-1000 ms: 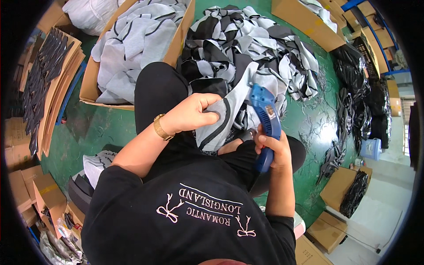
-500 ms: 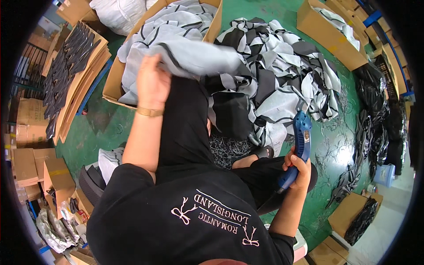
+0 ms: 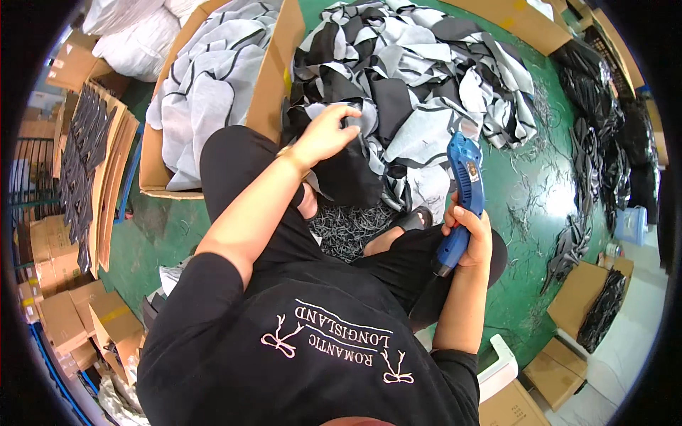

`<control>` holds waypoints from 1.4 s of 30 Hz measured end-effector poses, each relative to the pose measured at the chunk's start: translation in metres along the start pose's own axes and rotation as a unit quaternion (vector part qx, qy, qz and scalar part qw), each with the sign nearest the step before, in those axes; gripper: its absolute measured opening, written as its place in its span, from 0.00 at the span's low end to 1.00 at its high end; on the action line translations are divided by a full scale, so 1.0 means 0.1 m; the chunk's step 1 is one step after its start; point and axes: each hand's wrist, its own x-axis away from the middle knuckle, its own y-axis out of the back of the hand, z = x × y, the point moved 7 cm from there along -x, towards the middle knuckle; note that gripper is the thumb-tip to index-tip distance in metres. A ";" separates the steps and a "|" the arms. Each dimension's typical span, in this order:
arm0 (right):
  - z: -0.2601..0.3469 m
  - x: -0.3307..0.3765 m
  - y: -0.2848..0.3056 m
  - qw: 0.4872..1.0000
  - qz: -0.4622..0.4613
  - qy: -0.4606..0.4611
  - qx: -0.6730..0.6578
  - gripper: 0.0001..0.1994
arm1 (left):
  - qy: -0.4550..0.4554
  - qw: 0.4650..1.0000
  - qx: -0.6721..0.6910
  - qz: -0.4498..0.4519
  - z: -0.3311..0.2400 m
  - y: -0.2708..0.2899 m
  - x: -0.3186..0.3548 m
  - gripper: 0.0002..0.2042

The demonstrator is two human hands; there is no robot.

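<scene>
Blue cutter stays gripped in right hand; left hand, emptied and half-open, now reaches cloth pile.

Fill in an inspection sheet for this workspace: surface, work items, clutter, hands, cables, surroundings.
Surface: green floor.
Work items: blue handheld tool; loose pile of grey and black pieces; carton of grey pieces left of it.
Clutter: dark stringy scraps between the feet, more on the floor at right.
Left hand: at the pile's near left part, thumb and forefinger apart; contact unclear.
Right hand: wrapped around the tool.
Cables: nothing seen clearly.
Surroundings: cardboard boxes at left, white sacks upper left, black plastic bags at right.
</scene>
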 end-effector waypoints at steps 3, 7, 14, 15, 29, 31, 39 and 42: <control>0.01 -0.05 -0.01 1.000 0.020 -0.015 0.004 0.23 | -0.016 0.959 -0.282 -0.012 0.74 -0.35 -0.27 0.23; -0.02 -0.08 0.08 1.000 0.010 -0.017 -0.006 0.21 | 0.070 0.917 -0.391 0.037 1.17 -0.49 -0.10 0.10; -0.01 -0.14 0.09 1.000 0.003 -0.009 0.012 0.19 | -0.101 0.970 -0.222 -0.021 -0.05 -0.25 0.05 0.09; -0.03 -0.14 0.07 1.000 0.011 -0.012 0.022 0.19 | -0.148 0.977 -0.146 -0.043 -0.27 -0.16 0.15 0.08; -0.11 0.02 -0.46 0.986 0.064 0.056 0.143 0.30 | -0.047 0.736 0.660 0.142 -1.02 -0.13 1.02 0.08; -0.15 0.03 -0.62 0.987 0.079 0.097 0.099 0.29 | -0.017 0.510 0.834 0.210 -1.16 -0.24 1.10 0.09; -0.40 0.07 -0.86 0.983 0.183 0.023 -0.004 0.29 | 0.005 0.397 0.864 0.308 -1.14 -0.42 1.31 0.10; -0.42 0.06 -0.67 0.992 0.126 0.001 -0.026 0.25 | 0.059 0.427 0.854 0.292 -1.13 -0.24 1.32 0.10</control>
